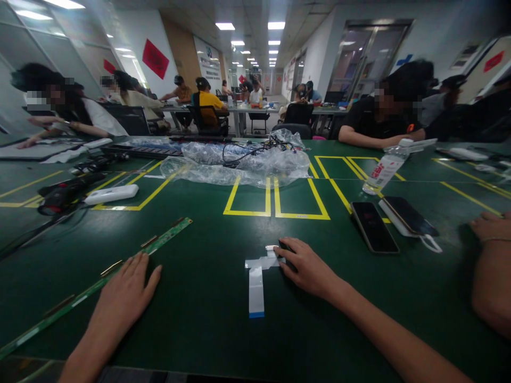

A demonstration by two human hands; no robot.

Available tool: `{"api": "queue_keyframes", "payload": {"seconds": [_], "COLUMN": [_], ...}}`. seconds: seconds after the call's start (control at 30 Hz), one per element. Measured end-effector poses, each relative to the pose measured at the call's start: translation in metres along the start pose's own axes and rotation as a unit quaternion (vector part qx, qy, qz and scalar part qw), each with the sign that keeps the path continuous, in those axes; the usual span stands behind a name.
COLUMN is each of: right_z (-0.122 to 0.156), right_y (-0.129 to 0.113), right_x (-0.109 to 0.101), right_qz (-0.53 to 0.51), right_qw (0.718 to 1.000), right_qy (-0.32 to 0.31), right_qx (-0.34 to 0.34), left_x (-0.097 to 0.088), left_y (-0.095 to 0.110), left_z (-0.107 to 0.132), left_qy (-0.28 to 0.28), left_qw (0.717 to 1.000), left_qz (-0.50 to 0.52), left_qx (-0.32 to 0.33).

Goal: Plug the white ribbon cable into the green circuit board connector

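Note:
A long, narrow green circuit board (90, 291) with several connectors lies slantwise on the green table. My left hand (125, 290) rests flat by it, fingertips on or against its edge and the thumb held apart. Near the table's middle lies a white flat ribbon cable (256, 287), bent in steps, with a blue strip at its near end and a small connector end at the far one. My right hand (307, 268) reaches in from the right with fingers stretched and apart. Its fingertips touch the cable's upper right part, and no grip shows.
Clear plastic wrap (239, 162) with black cables lies across the back. Yellow tape outlines (301, 216) mark the table. On the right are a bottle (385, 170), a phone (374, 227), another phone on a white power bank (409, 215) and someone's arm (493, 271). A white device (112, 194) lies left.

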State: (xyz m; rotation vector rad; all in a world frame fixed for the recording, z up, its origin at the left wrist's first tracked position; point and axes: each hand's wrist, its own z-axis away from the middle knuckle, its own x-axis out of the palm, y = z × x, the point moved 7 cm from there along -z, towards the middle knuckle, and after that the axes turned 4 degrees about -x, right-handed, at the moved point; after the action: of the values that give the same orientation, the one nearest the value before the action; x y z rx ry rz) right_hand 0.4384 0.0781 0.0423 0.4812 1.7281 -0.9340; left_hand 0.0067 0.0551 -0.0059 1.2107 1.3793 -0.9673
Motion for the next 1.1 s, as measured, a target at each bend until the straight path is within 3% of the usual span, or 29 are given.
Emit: {"api": "queue_keyframes", "payload": {"seconds": [0.17, 0.33, 0.43, 0.53, 0.67, 0.83, 1.1], "right_z": [0.001, 0.003, 0.002, 0.001, 0.000, 0.000, -0.002], "right_y": [0.000, 0.000, -0.002, -0.001, 0.000, -0.001, 0.000], "right_x": [-0.003, -0.003, -0.002, -0.001, 0.001, 0.006, 0.010], "right_qz": [0.000, 0.010, 0.020, 0.028, 0.023, 0.020, 0.021], "right_qw": [1.000, 1.000, 1.000, 1.000, 1.000, 1.000, 1.000], "right_qy": [0.007, 0.000, 0.007, 0.007, -0.004, -0.016, -0.016], "right_qx": [-0.003, -0.001, -0.006, -0.007, -0.009, -0.003, -0.005], "left_x": [-0.008, -0.026, -0.035, -0.040, -0.041, -0.035, -0.032], "left_y": [0.094, 0.195, 0.241, 0.274, 0.291, 0.284, 0.279], "left_z": [0.014, 0.010, 0.005, 0.002, -0.002, -0.009, -0.012], "left_qy": [-0.032, -0.084, -0.088, -0.086, -0.074, -0.046, -0.060], "left_qw": [0.994, 0.967, 0.943, 0.917, 0.903, 0.895, 0.886], "left_qz": [0.030, 0.055, 0.068, 0.088, 0.139, 0.196, 0.228], "left_qx": [0.099, 0.235, 0.314, 0.379, 0.399, 0.397, 0.400]}}
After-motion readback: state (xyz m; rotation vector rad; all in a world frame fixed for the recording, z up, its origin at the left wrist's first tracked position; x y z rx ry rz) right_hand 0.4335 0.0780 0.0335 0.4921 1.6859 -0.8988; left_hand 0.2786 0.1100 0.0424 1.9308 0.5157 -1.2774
